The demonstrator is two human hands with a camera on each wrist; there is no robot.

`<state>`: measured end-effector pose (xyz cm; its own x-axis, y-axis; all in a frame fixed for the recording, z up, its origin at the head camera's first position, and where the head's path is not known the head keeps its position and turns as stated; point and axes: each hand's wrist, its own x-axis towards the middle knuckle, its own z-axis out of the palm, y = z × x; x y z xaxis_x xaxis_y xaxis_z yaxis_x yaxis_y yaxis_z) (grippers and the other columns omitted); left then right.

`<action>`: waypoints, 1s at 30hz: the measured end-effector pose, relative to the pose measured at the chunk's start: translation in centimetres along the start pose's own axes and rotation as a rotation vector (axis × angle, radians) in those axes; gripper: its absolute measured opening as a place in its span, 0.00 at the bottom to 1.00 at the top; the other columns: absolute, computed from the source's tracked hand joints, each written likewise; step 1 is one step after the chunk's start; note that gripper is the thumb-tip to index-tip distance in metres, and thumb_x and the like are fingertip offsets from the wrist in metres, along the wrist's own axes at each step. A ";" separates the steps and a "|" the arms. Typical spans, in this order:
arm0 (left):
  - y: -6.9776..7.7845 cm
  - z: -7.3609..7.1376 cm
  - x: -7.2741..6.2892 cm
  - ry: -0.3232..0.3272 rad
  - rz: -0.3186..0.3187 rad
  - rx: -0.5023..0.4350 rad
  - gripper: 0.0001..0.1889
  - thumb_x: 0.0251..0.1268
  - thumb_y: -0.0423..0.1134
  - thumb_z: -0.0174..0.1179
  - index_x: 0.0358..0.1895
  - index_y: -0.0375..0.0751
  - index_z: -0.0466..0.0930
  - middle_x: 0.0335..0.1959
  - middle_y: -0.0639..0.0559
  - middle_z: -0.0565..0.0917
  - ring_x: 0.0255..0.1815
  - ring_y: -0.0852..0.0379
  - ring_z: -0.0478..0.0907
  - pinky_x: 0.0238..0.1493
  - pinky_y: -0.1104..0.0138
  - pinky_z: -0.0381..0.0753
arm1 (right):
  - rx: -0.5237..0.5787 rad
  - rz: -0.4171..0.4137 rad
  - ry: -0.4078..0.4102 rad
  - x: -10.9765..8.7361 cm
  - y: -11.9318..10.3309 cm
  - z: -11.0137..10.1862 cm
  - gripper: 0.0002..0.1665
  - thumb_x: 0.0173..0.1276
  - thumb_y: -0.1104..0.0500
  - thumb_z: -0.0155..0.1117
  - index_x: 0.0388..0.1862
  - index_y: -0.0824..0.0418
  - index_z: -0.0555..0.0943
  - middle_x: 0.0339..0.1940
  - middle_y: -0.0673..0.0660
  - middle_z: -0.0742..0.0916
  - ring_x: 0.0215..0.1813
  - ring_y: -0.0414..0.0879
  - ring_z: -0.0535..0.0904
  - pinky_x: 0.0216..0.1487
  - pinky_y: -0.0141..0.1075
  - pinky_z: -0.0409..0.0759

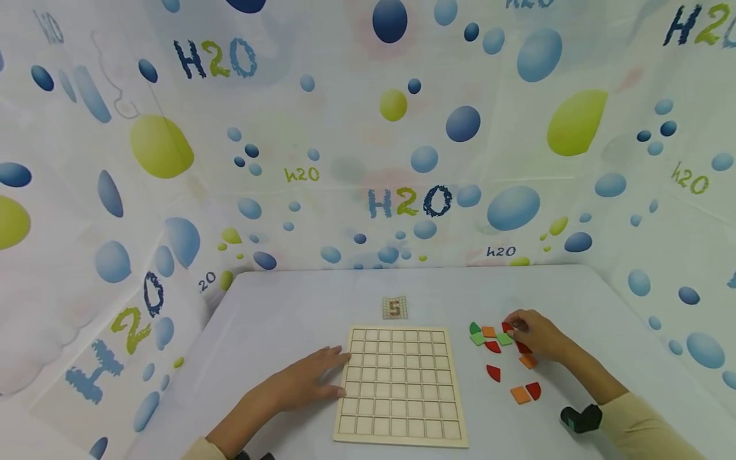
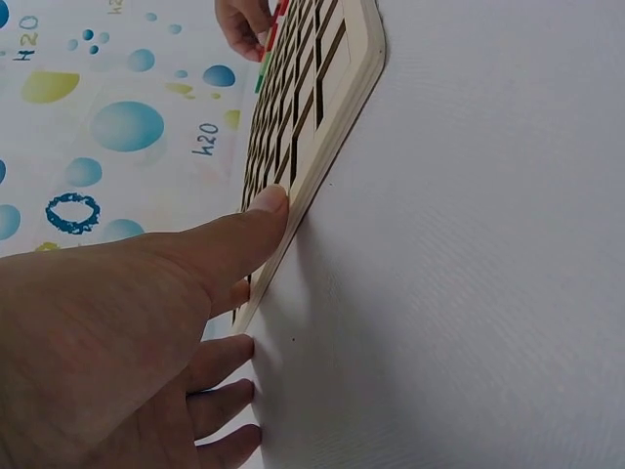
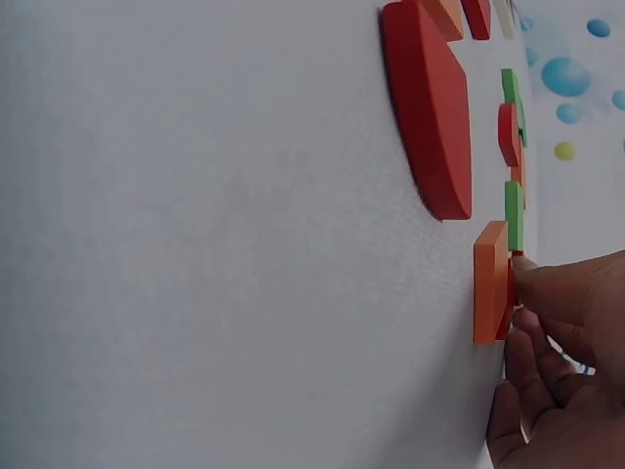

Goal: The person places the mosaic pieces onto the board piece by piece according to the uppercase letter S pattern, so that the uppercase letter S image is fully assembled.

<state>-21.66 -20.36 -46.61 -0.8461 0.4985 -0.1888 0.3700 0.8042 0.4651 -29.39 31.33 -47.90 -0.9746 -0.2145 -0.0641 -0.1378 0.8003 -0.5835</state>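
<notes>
A pale wooden grid board (image 1: 400, 386) lies flat on the table. My left hand (image 1: 310, 377) rests at its left side, fingers relaxed, the thumb touching the frame's edge in the left wrist view. To the right of the board, my right hand (image 1: 539, 335) pinches a red quarter-circle piece (image 1: 507, 326) between thumb and fingers, among small coloured pieces. Close by are a light green square (image 1: 504, 339), an orange square (image 1: 488, 331) and a dark green piece (image 1: 474, 328). An orange square (image 3: 490, 283) stands out in front of the fingers in the right wrist view.
Behind the board lies a small gridded card (image 1: 394, 308) marked with a 5 or S shape. Nearer me are a red quarter piece (image 1: 493, 372) and an orange square (image 1: 520, 395). A black device (image 1: 582, 419) sits at my right wrist. A patterned curtain (image 1: 345, 128) stands behind the table.
</notes>
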 end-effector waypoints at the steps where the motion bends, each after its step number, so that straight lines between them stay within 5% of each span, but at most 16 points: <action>1: 0.0 0.0 0.0 0.000 0.001 0.001 0.40 0.71 0.63 0.65 0.81 0.52 0.68 0.84 0.43 0.64 0.85 0.39 0.57 0.80 0.39 0.63 | 0.000 0.004 -0.005 0.0 0.0 0.0 0.15 0.76 0.66 0.63 0.58 0.70 0.80 0.52 0.64 0.85 0.53 0.57 0.79 0.61 0.56 0.86; 30: 0.1 0.2 -0.2 0.017 0.016 -0.003 0.39 0.72 0.62 0.65 0.80 0.51 0.68 0.83 0.42 0.64 0.85 0.38 0.57 0.80 0.39 0.63 | 0.034 -0.024 0.013 -0.5 -0.4 0.1 0.15 0.78 0.64 0.64 0.58 0.71 0.78 0.46 0.59 0.86 0.49 0.52 0.79 0.56 0.50 0.89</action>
<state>-21.37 -20.38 -46.67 -0.8466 0.5056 -0.1663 0.3826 0.7952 0.4703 -28.79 31.05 -47.71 -0.9734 -0.2260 -0.0387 -0.1557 0.7756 -0.6117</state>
